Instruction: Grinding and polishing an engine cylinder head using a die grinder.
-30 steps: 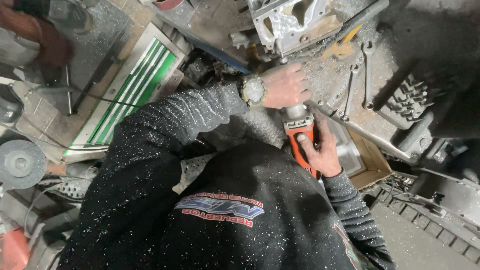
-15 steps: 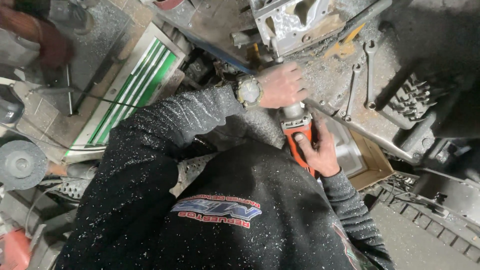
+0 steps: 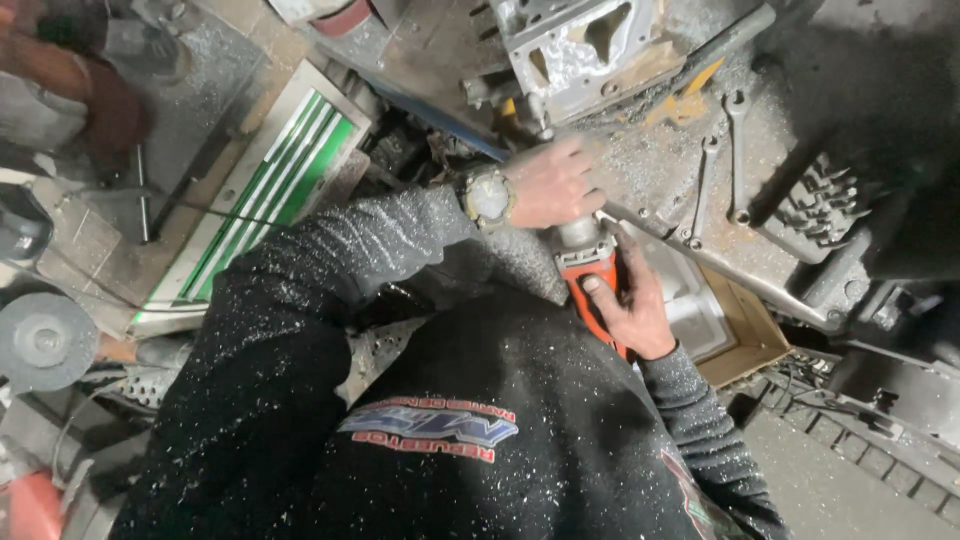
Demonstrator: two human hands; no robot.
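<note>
I look straight down over my dark, metal-flecked sweatshirt. My right hand grips the orange body of a power grinder. My left hand, with a wristwatch on the wrist, wraps around the grinder's grey front end. The tool's tip is hidden under that hand, close to a grey cast metal block on the filings-covered workbench.
Two spanners lie on the bench to the right, next to a black toothed part. An open cardboard box sits below the bench edge. A green and white striped panel lies left, a grinding disc far left.
My left hand has slid a little left and back along the grinder's front. The right hand keeps its grip on the orange body.
</note>
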